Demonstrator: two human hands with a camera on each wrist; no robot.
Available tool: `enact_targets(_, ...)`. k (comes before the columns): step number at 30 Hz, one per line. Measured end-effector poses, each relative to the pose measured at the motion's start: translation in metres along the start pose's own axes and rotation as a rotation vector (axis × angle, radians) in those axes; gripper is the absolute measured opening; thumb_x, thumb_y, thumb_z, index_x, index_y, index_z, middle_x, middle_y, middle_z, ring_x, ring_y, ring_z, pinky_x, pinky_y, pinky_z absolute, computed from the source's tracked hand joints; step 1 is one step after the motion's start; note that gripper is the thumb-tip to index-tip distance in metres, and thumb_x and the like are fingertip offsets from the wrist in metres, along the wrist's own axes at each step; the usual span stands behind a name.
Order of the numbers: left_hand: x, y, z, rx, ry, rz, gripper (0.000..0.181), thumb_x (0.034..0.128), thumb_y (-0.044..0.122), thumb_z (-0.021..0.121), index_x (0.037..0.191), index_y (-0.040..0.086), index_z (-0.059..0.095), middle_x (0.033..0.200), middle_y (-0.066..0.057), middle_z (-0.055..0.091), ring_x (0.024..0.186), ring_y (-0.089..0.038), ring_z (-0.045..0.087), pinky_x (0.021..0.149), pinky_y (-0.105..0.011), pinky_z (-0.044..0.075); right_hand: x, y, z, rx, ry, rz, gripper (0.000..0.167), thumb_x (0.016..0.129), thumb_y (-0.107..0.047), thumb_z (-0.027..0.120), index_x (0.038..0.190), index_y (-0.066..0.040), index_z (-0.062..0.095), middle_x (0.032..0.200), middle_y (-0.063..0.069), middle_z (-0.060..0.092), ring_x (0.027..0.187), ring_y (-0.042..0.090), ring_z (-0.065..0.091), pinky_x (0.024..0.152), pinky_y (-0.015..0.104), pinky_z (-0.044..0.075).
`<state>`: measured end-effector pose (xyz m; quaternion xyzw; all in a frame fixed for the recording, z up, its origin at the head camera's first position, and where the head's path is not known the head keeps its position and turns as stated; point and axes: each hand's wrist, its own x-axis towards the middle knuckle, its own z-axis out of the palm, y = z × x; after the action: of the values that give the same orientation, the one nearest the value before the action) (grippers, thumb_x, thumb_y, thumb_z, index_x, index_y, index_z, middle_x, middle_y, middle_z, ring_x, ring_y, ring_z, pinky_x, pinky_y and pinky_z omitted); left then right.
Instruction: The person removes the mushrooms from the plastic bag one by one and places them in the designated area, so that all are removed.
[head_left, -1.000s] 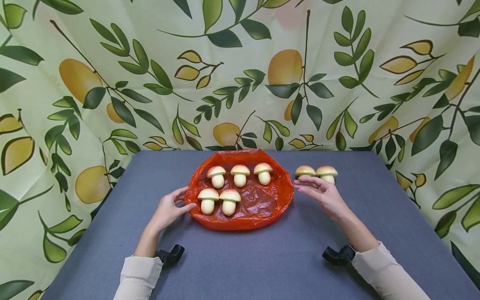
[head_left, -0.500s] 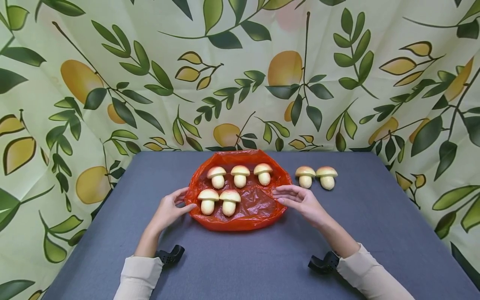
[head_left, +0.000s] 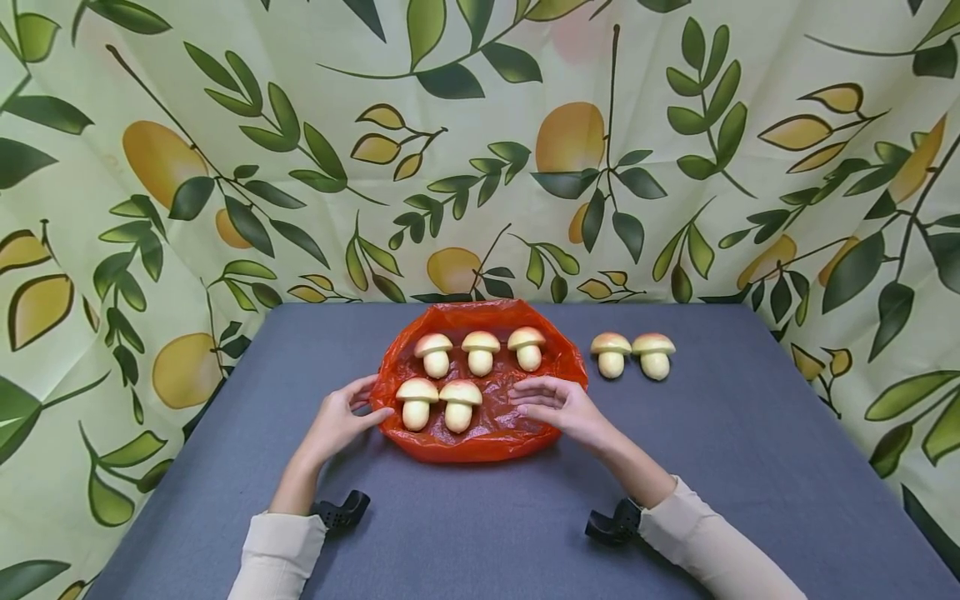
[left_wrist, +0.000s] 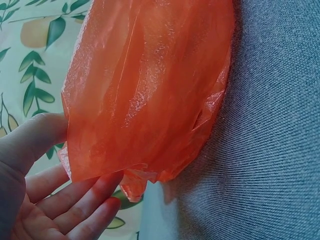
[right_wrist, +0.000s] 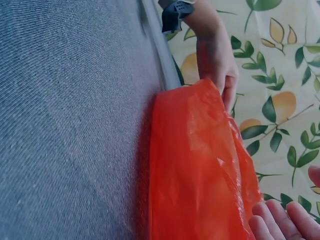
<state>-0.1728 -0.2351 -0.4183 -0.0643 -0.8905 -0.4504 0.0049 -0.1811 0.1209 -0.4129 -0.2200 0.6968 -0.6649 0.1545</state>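
Observation:
A red plastic bag (head_left: 472, 450) lies on the table, its mouth spread wide. Inside are several mushrooms (head_left: 480, 350) with pale stems and reddish-cream caps, three in the back row and two in front at the left. At the bag's left rim my left hand (head_left: 339, 421) holds the plastic between thumb and fingers; the left wrist view shows the fingers (left_wrist: 82, 207) partly behind the bag. My right hand (head_left: 566, 408) hovers over the bag's right part, fingers extended and holding nothing. In the right wrist view its fingertips (right_wrist: 270, 215) are beside the bag's rim.
Two more mushrooms, a left one (head_left: 611, 354) and a right one (head_left: 654, 356), stand side by side on the grey-blue table (head_left: 480, 533), right of the bag. A leaf-and-fruit patterned curtain (head_left: 480, 150) closes off the back and sides.
My right hand has moved left, from in front of the two mushrooms outside to over the bag's right part. Those two mushrooms are now fully visible. The left hand stays put.

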Motion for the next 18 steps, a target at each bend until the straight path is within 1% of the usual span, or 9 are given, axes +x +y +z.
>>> enact_targets(3, 0.0, 0.0, 0.0, -0.004, -0.001, -0.002, 0.059, 0.0844, 0.014, 0.074, 0.135, -0.005, 0.05, 0.126, -0.028, 0.062, 0.116, -0.041, 0.062, 0.1, -0.05, 0.051, 0.004, 0.002, 0.004, -0.015, -0.007, 0.016, 0.05, 0.091, -0.01, 0.064, 0.129, 0.018, 0.046, 0.128, 0.044, 0.049, 0.099, -0.006, 0.066, 0.088, 0.021, 0.057)
enact_targets(5, 0.0, 0.001, 0.0, -0.008, -0.001, -0.001, 0.059, 0.0844, 0.013, 0.074, 0.135, -0.006, 0.05, 0.126, -0.028, 0.062, 0.115, -0.041, 0.062, 0.1, -0.049, 0.051, 0.007, 0.003, 0.006, -0.02, -0.004, 0.025, 0.05, 0.091, -0.01, 0.064, 0.129, 0.017, 0.046, 0.128, 0.043, 0.051, 0.1, -0.002, 0.067, 0.088, 0.025, 0.058)
enact_targets(7, 0.0, 0.0, 0.0, -0.01, -0.002, -0.002, 0.059, 0.0844, 0.013, 0.074, 0.135, -0.006, 0.049, 0.126, -0.029, 0.062, 0.115, -0.041, 0.062, 0.1, -0.05, 0.051, 0.011, 0.003, 0.009, -0.028, -0.001, 0.033, 0.049, 0.09, -0.01, 0.065, 0.128, 0.017, 0.048, 0.127, 0.04, 0.054, 0.104, 0.009, 0.069, 0.088, 0.026, 0.059)
enact_targets(9, 0.001, 0.0, 0.0, -0.011, -0.002, -0.004, 0.06, 0.0846, 0.013, 0.074, 0.136, -0.006, 0.049, 0.126, -0.029, 0.062, 0.115, -0.041, 0.062, 0.1, -0.05, 0.051, 0.016, 0.004, 0.012, -0.036, 0.005, 0.042, 0.048, 0.089, -0.01, 0.066, 0.127, 0.015, 0.051, 0.126, 0.038, 0.056, 0.11, 0.024, 0.068, 0.087, 0.026, 0.059)
enact_targets(11, 0.001, 0.0, 0.0, -0.01, -0.003, -0.007, 0.06, 0.0847, 0.013, 0.074, 0.136, -0.006, 0.049, 0.126, -0.028, 0.062, 0.115, -0.041, 0.062, 0.1, -0.05, 0.051, 0.02, 0.005, 0.015, -0.038, 0.011, 0.052, 0.046, 0.088, -0.009, 0.067, 0.126, 0.013, 0.053, 0.126, 0.037, 0.057, 0.114, 0.039, 0.064, 0.084, 0.021, 0.059)
enact_targets(12, 0.0, 0.0, 0.0, -0.006, -0.005, -0.007, 0.06, 0.0849, 0.014, 0.073, 0.136, -0.006, 0.049, 0.126, -0.029, 0.061, 0.116, -0.041, 0.062, 0.1, -0.05, 0.051, 0.023, 0.006, 0.017, -0.038, 0.012, 0.057, 0.045, 0.088, -0.009, 0.068, 0.125, 0.013, 0.054, 0.126, 0.036, 0.057, 0.116, 0.044, 0.061, 0.084, 0.02, 0.058)
enact_targets(14, 0.0, 0.0, 0.0, -0.004, -0.003, -0.008, 0.06, 0.0848, 0.015, 0.074, 0.136, -0.005, 0.049, 0.126, -0.029, 0.061, 0.116, -0.041, 0.062, 0.101, -0.05, 0.051, 0.028, 0.008, 0.019, -0.041, 0.017, 0.07, 0.045, 0.087, -0.008, 0.068, 0.125, 0.012, 0.055, 0.126, 0.036, 0.058, 0.117, 0.047, 0.059, 0.082, 0.017, 0.057)
enact_targets(18, 0.0, 0.0, 0.0, -0.002, -0.005, -0.006, 0.06, 0.0848, 0.014, 0.074, 0.136, -0.005, 0.049, 0.127, -0.029, 0.061, 0.117, -0.041, 0.061, 0.102, -0.05, 0.05, 0.035, 0.012, 0.024, -0.07, 0.036, 0.093, 0.044, 0.087, -0.008, 0.069, 0.124, 0.011, 0.056, 0.124, 0.033, 0.06, 0.115, 0.041, 0.062, 0.084, 0.017, 0.057)
